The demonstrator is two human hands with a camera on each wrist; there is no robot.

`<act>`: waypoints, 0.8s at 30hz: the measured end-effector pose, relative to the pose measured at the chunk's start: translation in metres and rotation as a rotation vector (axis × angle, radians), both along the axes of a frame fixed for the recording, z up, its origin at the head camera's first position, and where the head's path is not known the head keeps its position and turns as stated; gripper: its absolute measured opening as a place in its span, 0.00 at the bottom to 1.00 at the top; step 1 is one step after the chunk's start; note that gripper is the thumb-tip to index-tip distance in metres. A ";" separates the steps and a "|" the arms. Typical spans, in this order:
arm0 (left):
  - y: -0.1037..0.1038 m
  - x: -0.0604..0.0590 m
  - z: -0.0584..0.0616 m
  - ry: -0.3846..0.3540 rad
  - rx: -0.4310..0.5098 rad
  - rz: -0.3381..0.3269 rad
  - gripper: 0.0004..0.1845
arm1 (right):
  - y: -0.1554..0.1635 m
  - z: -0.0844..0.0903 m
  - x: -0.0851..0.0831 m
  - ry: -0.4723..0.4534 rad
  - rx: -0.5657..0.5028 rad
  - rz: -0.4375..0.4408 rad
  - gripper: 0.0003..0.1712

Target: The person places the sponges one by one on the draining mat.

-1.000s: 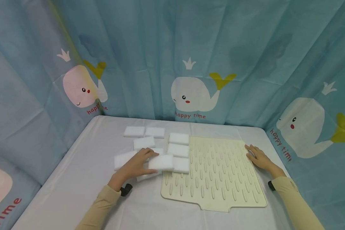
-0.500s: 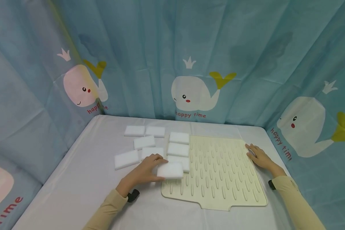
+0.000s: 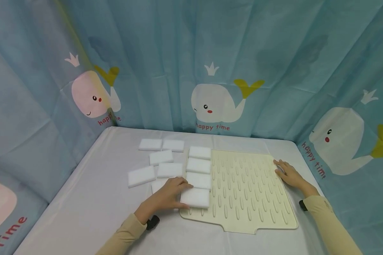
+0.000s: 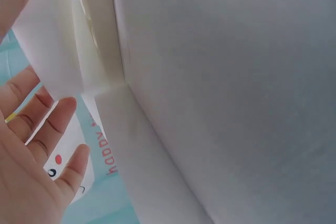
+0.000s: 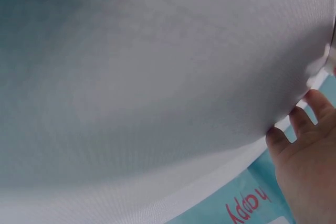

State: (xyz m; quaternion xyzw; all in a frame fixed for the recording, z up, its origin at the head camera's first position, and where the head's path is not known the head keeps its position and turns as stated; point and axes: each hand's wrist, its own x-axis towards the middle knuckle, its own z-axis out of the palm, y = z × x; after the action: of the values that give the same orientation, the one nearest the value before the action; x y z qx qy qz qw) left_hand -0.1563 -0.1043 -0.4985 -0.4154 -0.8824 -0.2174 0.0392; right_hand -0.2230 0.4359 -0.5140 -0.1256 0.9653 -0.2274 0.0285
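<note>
My left hand (image 3: pixel 169 195) pinches a white rectangular sponge (image 3: pixel 196 198) by its left end, thumb at the near side and fingers at the far side. This sponge lies flat at the near left of a cream ridged mat (image 3: pixel 252 198). Behind it, three more white sponges (image 3: pixel 199 165) form a column along the mat's left edge. In the left wrist view the held sponge (image 4: pixel 50 35) shows between thumb and fingers. My right hand (image 3: pixel 289 176) rests beside the mat's right edge, fingertips at the rim, holding nothing.
Several loose white sponges (image 3: pixel 161 157) lie on the white-covered table (image 3: pixel 92 198) left of the mat. One of them (image 3: pixel 157 185) is partly hidden by my left hand. A blue curtain (image 3: pixel 166 71) printed with whales encloses the table's back and sides.
My left hand has carried the sponge right and toward the near side, from over the loose sponges onto the mat, at the column's near end. The right hand has stayed in place.
</note>
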 end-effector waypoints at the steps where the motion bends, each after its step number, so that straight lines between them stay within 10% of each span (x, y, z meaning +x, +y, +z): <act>1: 0.001 0.001 0.001 -0.003 0.002 0.000 0.39 | 0.000 0.000 0.000 -0.001 0.001 -0.001 0.33; 24: 0.011 0.003 0.001 0.009 -0.083 0.011 0.40 | 0.002 -0.002 -0.002 -0.004 -0.002 0.003 0.33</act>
State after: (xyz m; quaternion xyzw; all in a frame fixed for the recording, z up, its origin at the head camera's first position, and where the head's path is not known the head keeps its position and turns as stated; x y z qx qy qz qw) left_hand -0.1536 -0.0937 -0.4975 -0.4129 -0.8927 -0.1786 0.0271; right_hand -0.2249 0.4384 -0.5165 -0.1267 0.9648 -0.2284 0.0307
